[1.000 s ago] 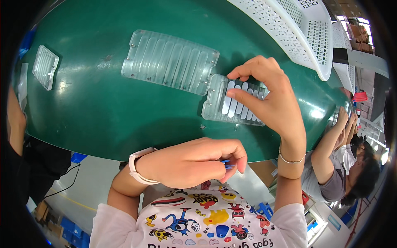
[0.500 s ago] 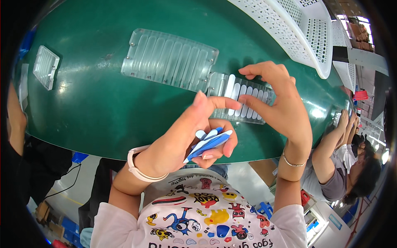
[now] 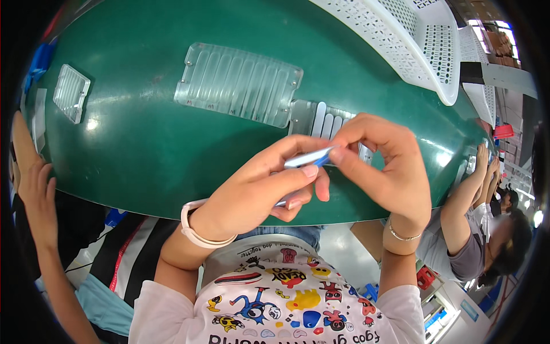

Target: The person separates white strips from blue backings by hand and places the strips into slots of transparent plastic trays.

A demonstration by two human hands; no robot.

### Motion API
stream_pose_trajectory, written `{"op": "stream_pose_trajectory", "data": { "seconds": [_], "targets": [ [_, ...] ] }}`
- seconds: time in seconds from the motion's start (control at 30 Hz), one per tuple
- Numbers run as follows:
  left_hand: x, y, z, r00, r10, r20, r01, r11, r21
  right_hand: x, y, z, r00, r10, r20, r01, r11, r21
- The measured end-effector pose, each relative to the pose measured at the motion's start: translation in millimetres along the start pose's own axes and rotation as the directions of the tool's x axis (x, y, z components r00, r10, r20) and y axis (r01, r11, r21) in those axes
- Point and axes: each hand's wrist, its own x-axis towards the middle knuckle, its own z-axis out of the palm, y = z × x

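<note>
My left hand (image 3: 252, 186) is closed around a small bunch of nail files (image 3: 306, 159), flat strips with rounded ends, white on one face and blue on the other. At the bunch's right end, my right hand (image 3: 389, 166) pinches a file tip between thumb and forefinger. Just beyond my hands lies a small clear slotted tray (image 3: 302, 117). White files (image 3: 328, 125) sit side by side in its slots; my right hand hides its right part. Adjoining its left end is a larger clear tray (image 3: 238, 86) with long rounded grooves and no files visible in it.
A white perforated basket (image 3: 395, 63) stands at the far right of the green table (image 3: 132, 155). Another small clear tray (image 3: 71, 93) lies far left. Another person's hand (image 3: 37, 183) is at the left edge; a co-worker (image 3: 458, 235) sits at the right.
My right hand has come down and left from the small tray to the bunch and now pinches a file. My left hand has turned the files flatter. Another person's hand has appeared more fully at left.
</note>
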Motion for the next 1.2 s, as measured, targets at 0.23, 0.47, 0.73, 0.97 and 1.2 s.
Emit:
{"op": "stream_pose_trajectory", "data": {
  "seconds": [0.23,0.47,0.73,0.97,1.2],
  "targets": [
    [-3,-4,-9,0.999,0.042,0.021,-0.043,0.999,0.009,-4,-5,-1,0.994,0.100,-0.045,-0.096,0.992,0.083],
    [-3,-4,-7,0.997,0.052,-0.054,-0.051,0.999,0.011,-1,1,-6,0.999,-0.033,0.026,0.032,0.999,0.031],
    [14,-24,9,0.630,0.763,0.146,-0.096,-0.110,0.989,9,6,-30,0.961,0.044,-0.274,0.005,0.984,0.176],
    [-1,-26,18,0.651,0.739,0.174,0.034,-0.257,0.966,8,18,-36,0.971,-0.048,-0.234,0.054,0.998,0.020],
    [-36,-17,3,0.645,0.764,-0.012,-0.008,0.023,1.000,40,9,-10,0.982,-0.161,0.099,0.188,0.896,-0.402]
  ]
}}
